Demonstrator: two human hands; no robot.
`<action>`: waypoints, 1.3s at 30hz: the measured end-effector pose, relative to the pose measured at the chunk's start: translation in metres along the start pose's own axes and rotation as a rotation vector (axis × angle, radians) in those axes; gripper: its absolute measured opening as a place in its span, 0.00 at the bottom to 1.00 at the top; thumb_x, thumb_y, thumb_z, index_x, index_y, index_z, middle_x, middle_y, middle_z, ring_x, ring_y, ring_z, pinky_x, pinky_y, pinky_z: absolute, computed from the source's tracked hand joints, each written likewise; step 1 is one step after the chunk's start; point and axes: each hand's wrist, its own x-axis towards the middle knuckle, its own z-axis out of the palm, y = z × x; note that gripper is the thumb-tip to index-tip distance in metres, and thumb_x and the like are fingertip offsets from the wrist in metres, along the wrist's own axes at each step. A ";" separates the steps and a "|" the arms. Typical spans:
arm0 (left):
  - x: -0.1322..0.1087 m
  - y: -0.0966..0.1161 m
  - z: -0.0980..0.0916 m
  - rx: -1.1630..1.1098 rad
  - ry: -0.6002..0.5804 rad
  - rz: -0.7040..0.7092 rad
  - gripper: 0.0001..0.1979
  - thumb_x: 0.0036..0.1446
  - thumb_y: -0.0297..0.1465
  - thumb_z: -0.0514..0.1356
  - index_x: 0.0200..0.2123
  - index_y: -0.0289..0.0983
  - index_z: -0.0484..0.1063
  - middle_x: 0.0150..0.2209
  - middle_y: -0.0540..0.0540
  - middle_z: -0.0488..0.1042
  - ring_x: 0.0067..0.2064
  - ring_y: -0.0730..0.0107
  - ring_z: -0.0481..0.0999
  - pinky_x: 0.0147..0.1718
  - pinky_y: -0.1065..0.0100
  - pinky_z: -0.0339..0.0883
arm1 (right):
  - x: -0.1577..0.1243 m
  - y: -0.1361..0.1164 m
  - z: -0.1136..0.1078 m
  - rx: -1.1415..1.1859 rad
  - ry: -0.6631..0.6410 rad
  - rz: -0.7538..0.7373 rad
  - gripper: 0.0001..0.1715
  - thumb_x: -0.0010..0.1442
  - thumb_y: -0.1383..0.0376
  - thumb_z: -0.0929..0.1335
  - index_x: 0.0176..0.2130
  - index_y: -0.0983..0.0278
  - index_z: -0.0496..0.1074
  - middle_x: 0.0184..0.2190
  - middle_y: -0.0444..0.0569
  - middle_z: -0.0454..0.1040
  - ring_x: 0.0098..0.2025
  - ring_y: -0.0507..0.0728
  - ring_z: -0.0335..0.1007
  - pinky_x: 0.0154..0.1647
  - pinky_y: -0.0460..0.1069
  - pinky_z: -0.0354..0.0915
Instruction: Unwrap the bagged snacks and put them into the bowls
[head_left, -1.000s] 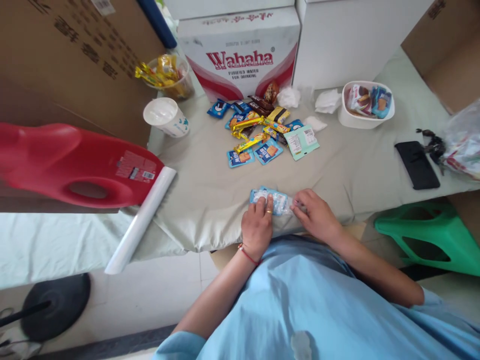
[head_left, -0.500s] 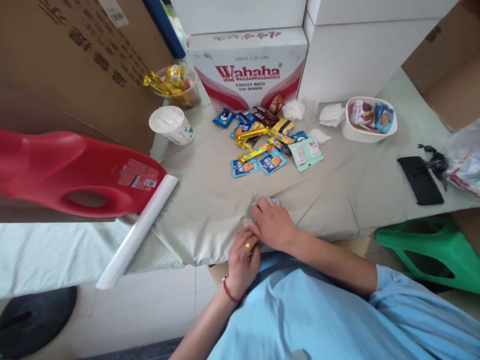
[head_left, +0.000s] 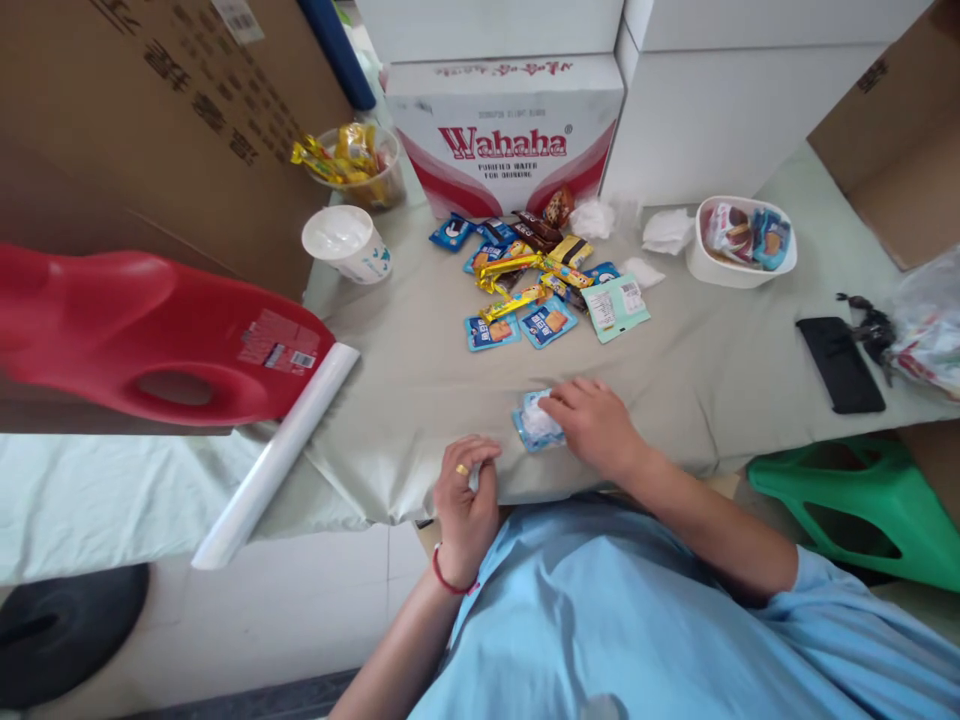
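Observation:
A blue snack packet (head_left: pixel 534 428) with crumpled clear film over it lies near the table's front edge. My right hand (head_left: pixel 600 428) reaches over its right side, thumb and fingers closed on the film and partly covering the packet. Left of the packet and apart from it, my left hand (head_left: pixel 466 495) rests by the edge with loosely bent fingers, the thumb a little away from them, and nothing visible between. It wears a gold ring and a red bracelet.
Several snack packets (head_left: pixel 549 320) lie piled before a Wahaha box (head_left: pixel 510 115). A white tub (head_left: pixel 739 272) and black phone (head_left: pixel 840 365) are right. On the left are a paper cup (head_left: pixel 349 250), a red jug (head_left: pixel 172 340) and a film roll (head_left: pixel 277 455). A green stool (head_left: pixel 862 510) stands below.
My hands have come apart: the left moved left and toward me, the right moved right. The film-covered packet, mostly hidden before, now shows between them.

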 end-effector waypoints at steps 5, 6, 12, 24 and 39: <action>0.006 0.006 0.018 0.058 -0.206 -0.012 0.11 0.69 0.26 0.56 0.46 0.41 0.79 0.43 0.45 0.80 0.47 0.64 0.79 0.49 0.61 0.74 | -0.003 0.016 0.009 0.136 -0.001 0.004 0.17 0.73 0.69 0.64 0.56 0.61 0.78 0.49 0.56 0.79 0.50 0.62 0.68 0.50 0.55 0.62; 0.006 0.007 0.021 0.109 -0.180 0.007 0.11 0.69 0.26 0.57 0.47 0.41 0.79 0.44 0.44 0.80 0.47 0.63 0.78 0.48 0.61 0.74 | -0.004 0.016 0.014 0.171 0.013 -0.005 0.18 0.73 0.69 0.64 0.56 0.62 0.78 0.50 0.57 0.78 0.50 0.62 0.68 0.51 0.55 0.63; 0.009 0.012 0.033 0.395 -0.172 0.357 0.19 0.66 0.22 0.57 0.55 0.43 0.78 0.53 0.41 0.80 0.57 0.57 0.75 0.54 0.56 0.65 | -0.009 0.019 0.033 0.385 0.114 0.060 0.20 0.72 0.71 0.63 0.56 0.63 0.78 0.50 0.55 0.78 0.51 0.59 0.71 0.54 0.53 0.68; 0.007 0.018 0.050 0.637 -0.404 0.383 0.21 0.67 0.22 0.57 0.59 0.44 0.77 0.56 0.40 0.80 0.58 0.53 0.75 0.52 0.53 0.63 | -0.026 0.029 0.019 0.887 0.369 0.347 0.11 0.69 0.60 0.68 0.47 0.63 0.78 0.41 0.50 0.79 0.39 0.56 0.75 0.41 0.50 0.72; -0.009 -0.022 -0.016 0.234 -0.023 0.022 0.11 0.66 0.24 0.57 0.38 0.41 0.79 0.39 0.46 0.81 0.48 0.61 0.78 0.52 0.55 0.73 | -0.015 0.003 0.024 0.070 0.033 -0.205 0.26 0.72 0.66 0.67 0.67 0.63 0.68 0.62 0.58 0.72 0.62 0.65 0.64 0.57 0.59 0.64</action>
